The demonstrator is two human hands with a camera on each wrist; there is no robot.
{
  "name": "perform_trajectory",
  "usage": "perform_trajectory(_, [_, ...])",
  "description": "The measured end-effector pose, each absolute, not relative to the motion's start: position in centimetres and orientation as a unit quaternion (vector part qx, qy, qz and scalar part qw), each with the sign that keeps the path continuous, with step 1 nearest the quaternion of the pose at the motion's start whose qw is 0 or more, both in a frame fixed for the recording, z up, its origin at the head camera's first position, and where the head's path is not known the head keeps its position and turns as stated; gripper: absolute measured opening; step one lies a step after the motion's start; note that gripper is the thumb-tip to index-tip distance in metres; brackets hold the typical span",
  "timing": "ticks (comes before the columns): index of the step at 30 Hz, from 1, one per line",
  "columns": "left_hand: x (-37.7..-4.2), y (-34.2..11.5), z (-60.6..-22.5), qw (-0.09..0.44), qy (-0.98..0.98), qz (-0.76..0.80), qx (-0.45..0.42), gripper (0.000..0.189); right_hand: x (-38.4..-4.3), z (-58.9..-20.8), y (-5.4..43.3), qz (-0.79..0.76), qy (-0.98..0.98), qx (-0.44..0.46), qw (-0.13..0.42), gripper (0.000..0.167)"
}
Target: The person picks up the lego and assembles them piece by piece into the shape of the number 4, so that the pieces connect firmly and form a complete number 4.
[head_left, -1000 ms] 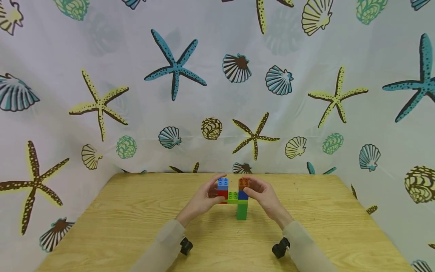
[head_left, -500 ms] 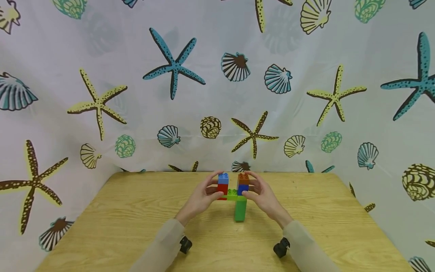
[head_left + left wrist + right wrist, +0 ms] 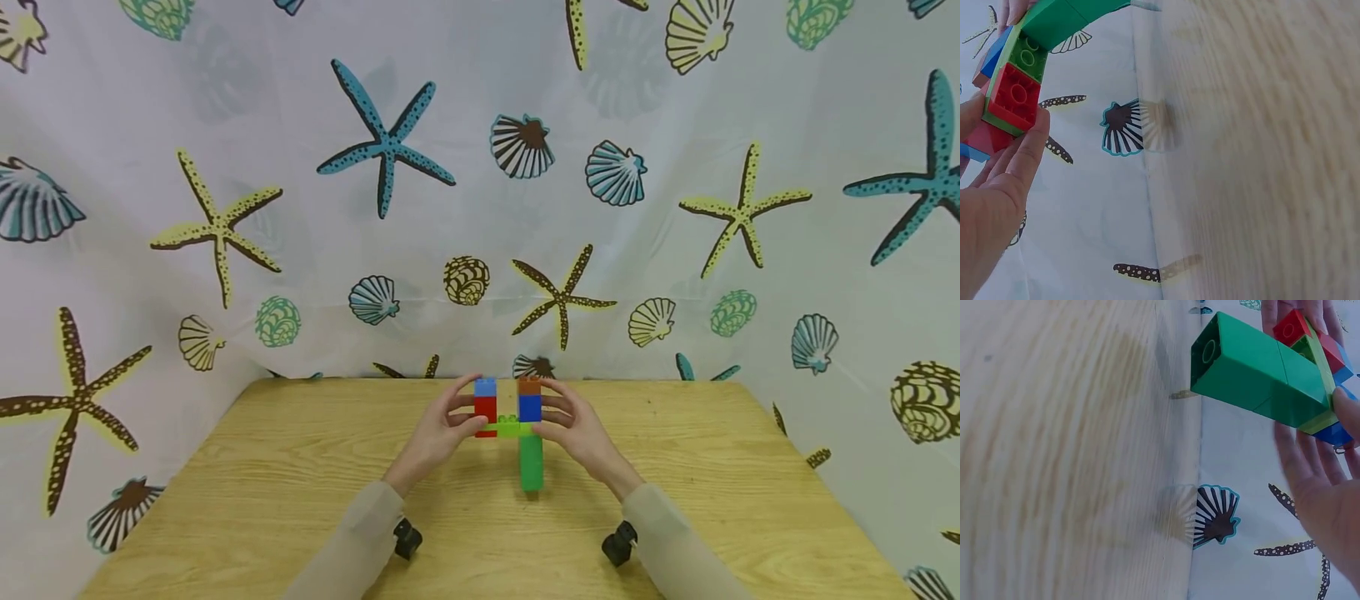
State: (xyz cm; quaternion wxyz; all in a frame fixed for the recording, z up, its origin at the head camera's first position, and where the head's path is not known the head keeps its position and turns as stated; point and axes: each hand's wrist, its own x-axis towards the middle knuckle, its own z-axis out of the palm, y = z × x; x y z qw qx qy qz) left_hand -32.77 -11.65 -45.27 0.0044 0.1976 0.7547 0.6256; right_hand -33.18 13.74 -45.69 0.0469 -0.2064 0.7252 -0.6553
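Both hands hold one toy building-brick structure in front of the body. A lime green brick spans its middle. On its left end stand a red brick and a light blue one; on its right end, a dark blue brick under a brown one. A green leg hangs below the right end, its hollow underside visible in the right wrist view. Under the left end is another red brick. My left hand grips the left column between thumb and fingers. Thumb in front, my right hand grips the right column.
The wooden table lies beneath the hands. Behind it and at both sides hangs a white curtain printed with starfish and shells. A small black device sits at the left wrist, a similar black device at the right.
The structure has risen slightly and tilted, so its top studs show less and its front faces show more. Both hands have moved with it and keep their grip.
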Motion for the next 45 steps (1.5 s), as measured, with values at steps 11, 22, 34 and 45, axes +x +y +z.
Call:
perform_trajectory(11, [-33.1, -11.6, -45.8, 0.002, 0.757, 0.633, 0.165, 0.064, -33.4, -46.2, 13.0, -0.662, 0.733, -0.143, 0.070, 0.067])
perform_trajectory(22, [-34.2, -12.0, -46.5, 0.036, 0.767, 0.623, 0.150, 0.065, -33.9, -46.4, 12.4, -0.664, 0.736, -0.098, 0.087, 0.062])
perform_trajectory(34, [-35.0, -12.8, -47.2, 0.093, 0.780, 0.607, 0.120, 0.066, -34.6, -47.0, 12.4, -0.657, 0.739, -0.085, 0.122, 0.061])
perform_trajectory(45, [-35.7, -12.4, -48.4, 0.132, 0.794, 0.585, 0.098, 0.063, -35.0, -48.0, 12.8, -0.635, 0.750, -0.074, 0.169, 0.063])
